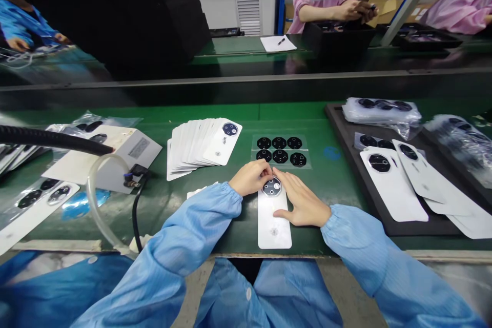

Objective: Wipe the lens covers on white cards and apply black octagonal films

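Note:
A white phone back panel (273, 220) with a dark camera-lens decal (272, 187) at its top lies at the bench's front edge. My left hand (251, 177) is closed at the decal's upper left, fingertips pressed together; whatever they pinch is hidden. Along the panel's right side my right hand (305, 200) lies with fingers stretched out and thumb apart, the fingertips by the decal's top and the thumb over the panel. Just beyond both hands is a clear sheet (309, 159) bearing several black octagonal decals (280, 156).
Fanned white panels (192, 146) lie at left, beside a white box-like device (130, 151) with a black hose (54, 139). On the right, a dark tray (353, 159) carries panels (395, 184) and bagged decals (380, 110). Co-workers (307, 5) sit across the line.

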Tool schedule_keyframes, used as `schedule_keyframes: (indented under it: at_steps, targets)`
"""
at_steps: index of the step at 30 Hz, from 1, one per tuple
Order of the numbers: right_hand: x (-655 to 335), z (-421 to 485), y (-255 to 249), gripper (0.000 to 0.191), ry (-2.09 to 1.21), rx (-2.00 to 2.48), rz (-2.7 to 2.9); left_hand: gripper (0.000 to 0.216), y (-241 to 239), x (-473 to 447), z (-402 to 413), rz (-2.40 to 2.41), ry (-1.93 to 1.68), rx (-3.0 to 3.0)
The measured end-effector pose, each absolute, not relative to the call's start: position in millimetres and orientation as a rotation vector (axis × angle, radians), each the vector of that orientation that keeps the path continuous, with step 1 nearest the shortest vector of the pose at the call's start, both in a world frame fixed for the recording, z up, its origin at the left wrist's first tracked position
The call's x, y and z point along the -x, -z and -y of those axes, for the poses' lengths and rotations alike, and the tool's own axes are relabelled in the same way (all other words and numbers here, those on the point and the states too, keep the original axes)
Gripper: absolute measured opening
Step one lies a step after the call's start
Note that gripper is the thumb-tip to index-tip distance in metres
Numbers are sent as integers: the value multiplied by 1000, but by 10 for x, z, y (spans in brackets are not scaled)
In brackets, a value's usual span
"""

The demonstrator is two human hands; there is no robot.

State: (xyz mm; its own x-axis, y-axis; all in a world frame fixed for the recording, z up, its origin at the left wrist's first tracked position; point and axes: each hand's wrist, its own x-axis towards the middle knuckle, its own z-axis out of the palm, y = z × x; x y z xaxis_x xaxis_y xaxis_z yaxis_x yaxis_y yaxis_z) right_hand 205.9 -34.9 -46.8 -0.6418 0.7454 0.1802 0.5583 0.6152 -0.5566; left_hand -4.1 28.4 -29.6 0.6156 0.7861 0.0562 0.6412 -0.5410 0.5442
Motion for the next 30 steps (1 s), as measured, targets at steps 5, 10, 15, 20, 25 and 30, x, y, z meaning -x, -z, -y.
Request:
schedule_keyframes:
  at_steps: [5,10,15,20,25,30]
  targets:
    - [-2056,343,466,121,-642,1054,2464,23,315,2,-223,-1197,-351,-2458]
    - [-2053,342,471,122,-640,1056,2479,24,339,-44,-89,-1288,-382,-2563]
    - [-2049,339,481,123,-633,1063,2484,23,383,-66,-43,-1329,-409,-2646]
    - [-2041,332,488,126,-625,1073,2498,23,391,-57,-29,-1327,-412,-2706]
    - [-2039,338,476,124,-618,1073,2504,21,369,-36,44,-1307,-417,-2748]
    - [-2034,333,471,123,-613,1080,2508,18,313,1,256,-1311,-475,-2752]
